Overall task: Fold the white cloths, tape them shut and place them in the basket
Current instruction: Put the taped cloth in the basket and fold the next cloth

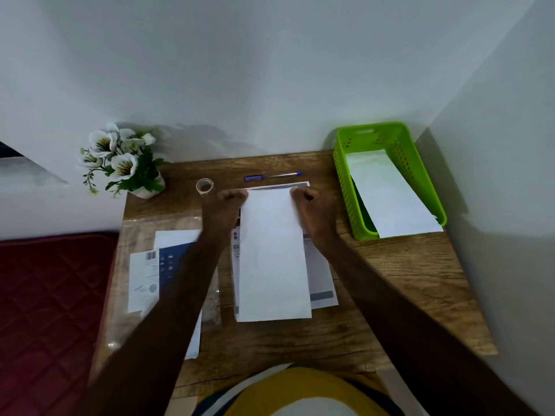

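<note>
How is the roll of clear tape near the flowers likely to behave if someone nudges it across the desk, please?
The tape roll looks small and see-through, so it is probably light and would slide at a slight push. It appears to lie flat on the wooden desk, so it seems unlikely to roll unless tipped onto its edge. Nothing touches it; the left hand is close beside it.

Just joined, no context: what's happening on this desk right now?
A person is folding a white cloth on the wooden table. The left hand and right hand each pinch a far corner of it, over a printed sheet. One folded white piece already lies in the green basket at the right, sticking out over its near rim. The tape roll stands untouched just left of the hands, and a pen lies beyond them.
</note>
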Demonstrator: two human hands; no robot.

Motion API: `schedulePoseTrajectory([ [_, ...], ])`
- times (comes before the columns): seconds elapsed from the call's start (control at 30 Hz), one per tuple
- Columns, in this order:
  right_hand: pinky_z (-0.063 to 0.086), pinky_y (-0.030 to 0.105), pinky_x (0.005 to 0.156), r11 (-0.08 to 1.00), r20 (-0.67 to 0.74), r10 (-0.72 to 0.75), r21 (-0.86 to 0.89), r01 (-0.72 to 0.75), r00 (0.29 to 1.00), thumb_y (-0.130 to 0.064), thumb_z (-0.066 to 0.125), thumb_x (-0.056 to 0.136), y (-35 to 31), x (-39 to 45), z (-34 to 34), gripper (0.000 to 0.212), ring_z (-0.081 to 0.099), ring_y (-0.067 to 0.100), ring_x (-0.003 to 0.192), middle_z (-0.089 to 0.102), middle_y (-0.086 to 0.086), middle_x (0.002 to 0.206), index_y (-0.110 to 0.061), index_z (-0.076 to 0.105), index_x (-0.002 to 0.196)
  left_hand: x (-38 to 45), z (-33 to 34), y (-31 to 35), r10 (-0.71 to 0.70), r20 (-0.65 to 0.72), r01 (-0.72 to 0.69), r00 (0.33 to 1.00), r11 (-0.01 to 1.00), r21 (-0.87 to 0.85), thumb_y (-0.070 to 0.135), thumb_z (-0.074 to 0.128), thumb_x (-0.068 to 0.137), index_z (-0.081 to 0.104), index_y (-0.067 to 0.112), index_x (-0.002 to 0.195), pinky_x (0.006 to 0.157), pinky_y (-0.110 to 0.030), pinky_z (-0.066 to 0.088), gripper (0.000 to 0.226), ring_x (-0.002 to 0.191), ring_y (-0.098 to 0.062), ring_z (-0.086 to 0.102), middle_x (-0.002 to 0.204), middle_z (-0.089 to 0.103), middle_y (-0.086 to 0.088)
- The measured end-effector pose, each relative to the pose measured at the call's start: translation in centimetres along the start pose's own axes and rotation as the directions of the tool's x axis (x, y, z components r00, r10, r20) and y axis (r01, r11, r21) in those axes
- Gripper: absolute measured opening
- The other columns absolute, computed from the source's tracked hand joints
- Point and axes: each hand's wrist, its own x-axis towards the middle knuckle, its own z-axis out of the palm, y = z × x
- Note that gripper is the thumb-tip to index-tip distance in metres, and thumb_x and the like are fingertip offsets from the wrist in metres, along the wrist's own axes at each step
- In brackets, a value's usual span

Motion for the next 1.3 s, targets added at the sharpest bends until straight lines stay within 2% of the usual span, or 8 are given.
schedulePoseTrajectory([
  [0.13,0.054,0.032,0.074,0.951,-0.011,-0.101,-0.296,0.093,0.995,-0.030,0.066,0.095,2.2,0.0,0.7,0.023,0.070,0.021,0.089,0.077,0.005,0.097,-0.011,0.079,0.098,-0.7,0.7,-3.3,0.229,-0.068,-0.201,0.971,0.938,0.283,0.027,0.067,0.099,0.076,0.008,0.105,0.090,-0.044,0.060,0.021,0.089,-0.019,0.071,0.102,0.077,-0.004],
  [0.23,0.049,0.032,0.077,0.888,0.019,-0.149,-0.438,0.143,0.989,-0.033,0.065,0.096,3.1,0.2,1.0,0.025,0.068,0.023,0.098,0.075,0.005,0.105,-0.011,0.076,0.103,-0.8,0.8,-4.2,0.333,-0.098,-0.268,0.938,0.873,0.407,0.028,0.067,0.099,0.077,0.008,0.106,0.087,-0.029,0.054,0.024,0.092,-0.015,0.070,0.108,0.078,-0.008],
  [0.37,0.046,0.031,0.074,0.793,0.054,-0.323,-0.529,0.301,0.945,-0.019,0.065,0.094,3.3,-0.4,1.1,0.019,0.067,0.028,0.101,0.072,0.007,0.111,-0.012,0.073,0.110,-1.0,1.0,-4.6,0.410,-0.083,-0.318,0.908,0.806,0.500,0.022,0.068,0.098,0.077,0.008,0.102,0.086,-0.028,0.048,0.016,0.093,-0.017,0.068,0.107,0.077,-0.009],
  [0.5,0.060,0.039,0.074,0.521,0.193,-0.622,-0.621,0.585,0.759,0.001,0.072,0.080,3.2,-1.4,1.6,0.041,0.069,0.033,0.105,0.074,0.012,0.115,-0.006,0.073,0.120,-1.1,1.1,-4.8,0.439,-0.083,-0.330,0.894,0.774,0.541,0.022,0.066,0.100,0.076,0.008,0.103,0.085,-0.028,0.048,0.018,0.093,-0.020,0.069,0.106,0.076,-0.010],
  [0.6,0.051,0.052,0.104,0.386,0.422,-0.648,-0.536,0.751,0.634,-0.009,0.067,0.093,3.6,-2.8,3.0,0.037,0.062,0.036,0.127,0.068,0.017,0.132,-0.002,0.068,0.129,-1.0,1.2,-4.7,0.433,-0.091,-0.319,0.897,0.776,0.545,0.024,0.068,0.098,0.077,0.009,0.102,0.082,-0.027,0.046,0.018,0.091,-0.020,0.070,0.103,0.076,-0.008],
  [0.77,0.010,0.055,0.126,0.395,0.619,-0.412,-0.541,0.743,0.669,-0.038,0.033,0.110,4.8,-4.5,4.0,0.054,0.026,0.023,0.155,0.032,0.008,0.165,-0.012,0.035,0.158,-0.2,0.7,-4.3,0.369,-0.104,-0.267,0.924,0.813,0.517,0.028,0.073,0.094,0.079,0.010,0.101,0.083,-0.029,0.054,0.020,0.087,-0.015,0.071,0.101,0.078,-0.005],
  [1.0,0.006,0.051,0.127,0.445,0.560,-0.310,-0.629,0.637,0.769,-0.050,0.025,0.109,5.4,-3.5,2.1,0.064,0.016,0.019,0.158,0.021,0.004,0.170,-0.014,0.024,0.162,0.9,0.4,-4.1,0.232,-0.124,-0.148,0.965,0.868,0.474,0.031,0.077,0.091,0.075,0.007,0.106,0.092,-0.040,0.060,0.029,0.095,-0.022,0.073,0.112,0.076,-0.008],
  [1.3,0.008,0.052,0.126,0.437,0.486,-0.263,-0.710,0.553,0.833,-0.052,0.022,0.108,6.1,-2.6,0.1,0.065,0.015,0.018,0.158,0.019,0.001,0.170,-0.017,0.023,0.162,2.2,-0.3,-3.4,0.086,-0.115,-0.026,0.990,0.893,0.449,0.032,0.085,0.081,0.074,0.011,0.093,0.080,-0.044,0.065,0.026,0.074,-0.019,0.077,0.092,0.079,-0.005],
])
